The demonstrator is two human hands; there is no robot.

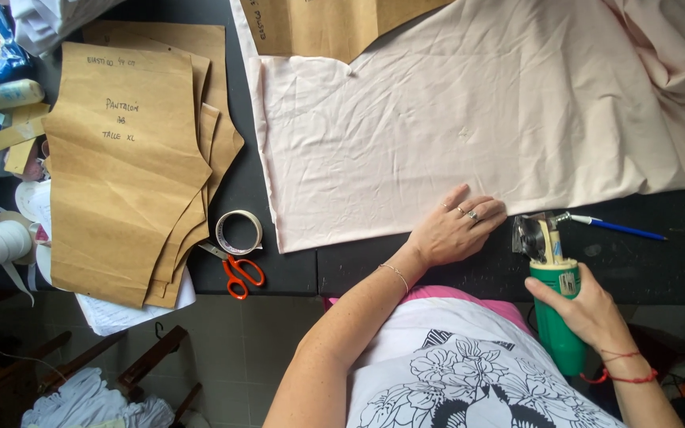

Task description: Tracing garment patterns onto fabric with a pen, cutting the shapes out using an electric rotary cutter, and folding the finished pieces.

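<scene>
Pale pink fabric (453,127) lies spread over the dark table (295,269). My left hand (457,230) rests flat on the fabric's near edge, fingers together, with rings on them. My right hand (584,309) grips the green handle of an electric rotary cutter (552,293). The cutter's round blade sits on the table just right of my left hand, close to the fabric's edge. A blue pen (616,228) lies beside the blade.
A stack of brown paper patterns (124,166) covers the table's left side. A tape roll (239,232) and orange-handled scissors (235,269) lie beside it. Another brown pattern (327,24) sits on the fabric's far edge. Clutter crowds the far left.
</scene>
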